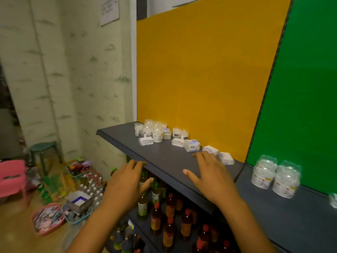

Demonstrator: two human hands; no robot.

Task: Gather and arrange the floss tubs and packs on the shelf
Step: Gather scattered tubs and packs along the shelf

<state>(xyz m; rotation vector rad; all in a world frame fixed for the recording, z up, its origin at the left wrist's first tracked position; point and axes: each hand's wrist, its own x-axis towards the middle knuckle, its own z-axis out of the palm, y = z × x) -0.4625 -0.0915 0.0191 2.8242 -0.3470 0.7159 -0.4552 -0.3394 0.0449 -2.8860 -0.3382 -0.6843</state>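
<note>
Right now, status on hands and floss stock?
Left hand open, right hand open, both empty. Floss packs and tubs scattered on shelf. Nothing in the way.

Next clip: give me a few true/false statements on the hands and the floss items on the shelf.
1. Both hands, left and right, hold nothing. True.
2. The two big tubs stand before the yellow panel. False: they stand before the green panel.
3. Flat packs lie on the shelf before the yellow panel. True.
4. The right hand grips a pack. False: its fingers are spread over the shelf, near a pack.
5. Bottles fill the level below. True.
</note>
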